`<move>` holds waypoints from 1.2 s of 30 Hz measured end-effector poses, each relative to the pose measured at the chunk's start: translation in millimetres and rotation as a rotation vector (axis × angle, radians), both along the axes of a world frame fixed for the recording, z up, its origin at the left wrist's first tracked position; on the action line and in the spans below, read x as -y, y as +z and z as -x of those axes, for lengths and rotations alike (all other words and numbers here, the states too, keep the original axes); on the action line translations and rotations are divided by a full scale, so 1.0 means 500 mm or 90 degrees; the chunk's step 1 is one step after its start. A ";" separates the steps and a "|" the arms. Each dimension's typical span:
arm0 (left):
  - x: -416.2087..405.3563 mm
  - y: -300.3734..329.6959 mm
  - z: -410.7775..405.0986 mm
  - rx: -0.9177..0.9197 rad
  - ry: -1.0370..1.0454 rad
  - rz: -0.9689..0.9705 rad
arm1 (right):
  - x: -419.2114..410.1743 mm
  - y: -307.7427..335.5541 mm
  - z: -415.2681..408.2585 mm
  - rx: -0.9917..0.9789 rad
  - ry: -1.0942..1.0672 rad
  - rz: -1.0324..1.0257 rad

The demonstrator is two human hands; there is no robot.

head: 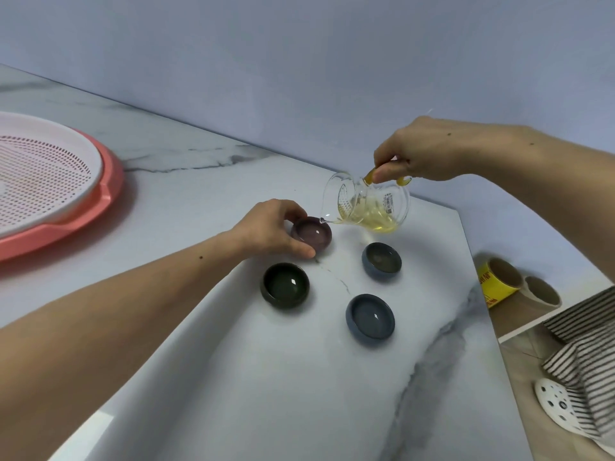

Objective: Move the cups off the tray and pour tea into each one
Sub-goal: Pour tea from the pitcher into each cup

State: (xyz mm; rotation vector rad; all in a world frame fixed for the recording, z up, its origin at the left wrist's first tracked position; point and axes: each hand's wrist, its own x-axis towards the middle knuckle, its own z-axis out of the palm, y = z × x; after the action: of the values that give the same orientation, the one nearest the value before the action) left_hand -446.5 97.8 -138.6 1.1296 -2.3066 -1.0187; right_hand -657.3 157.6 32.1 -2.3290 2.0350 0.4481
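Several small cups stand on the white marble counter (266,377). My left hand (271,229) grips the purple cup (316,233) by its left side. My right hand (429,151) holds the amber handle of a glass pitcher (369,204) of yellow tea, tilted with its spout over the purple cup's rim. Liquid shows in the purple cup. A dark green cup (285,285), a grey-blue cup (381,262) and a blue cup (370,319) sit nearby, each with liquid inside. The pink tray (83,217) with its white perforated insert (40,174) lies at far left with no cups on it.
The counter ends at a blue wall behind and at an edge on the right. Beyond that edge, lower down, are a yellow tape roll (496,279), a second roll (542,291), a striped cloth (585,354) and a white perforated object (554,402).
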 end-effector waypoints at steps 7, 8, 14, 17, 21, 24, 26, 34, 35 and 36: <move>-0.001 -0.005 -0.002 -0.019 0.003 -0.015 | 0.012 0.004 -0.025 -0.065 0.049 -0.003; 0.000 -0.005 -0.002 -0.019 0.003 -0.015 | 0.014 0.004 -0.028 -0.073 0.053 -0.002; 0.001 -0.004 -0.002 -0.012 -0.005 -0.017 | 0.020 0.006 -0.048 -0.111 0.074 0.003; 0.001 -0.003 -0.004 -0.012 -0.006 -0.016 | 0.018 0.010 -0.058 -0.120 0.079 -0.012; 0.000 -0.002 -0.004 -0.009 -0.010 -0.016 | 0.013 0.016 -0.067 -0.139 0.101 -0.014; 0.000 -0.001 -0.004 -0.012 -0.012 -0.017 | 0.012 0.021 -0.071 -0.147 0.103 -0.019; 0.000 -0.001 -0.005 -0.013 -0.013 -0.020 | 0.012 0.023 -0.074 -0.163 0.108 -0.024; 0.000 0.000 -0.003 -0.010 -0.012 -0.021 | 0.017 0.025 -0.075 -0.206 0.136 -0.010; 0.000 0.000 -0.003 -0.007 -0.013 -0.019 | 0.019 0.025 -0.074 -0.214 0.141 -0.006; 0.001 0.000 -0.003 -0.005 -0.014 -0.017 | 0.020 0.026 -0.073 -0.221 0.146 0.000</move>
State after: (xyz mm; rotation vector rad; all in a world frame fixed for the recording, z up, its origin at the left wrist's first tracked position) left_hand -445.0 97.5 -138.6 1.1116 -2.3099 -1.0636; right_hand -621.0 147.6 44.9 -2.6522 1.8874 0.9204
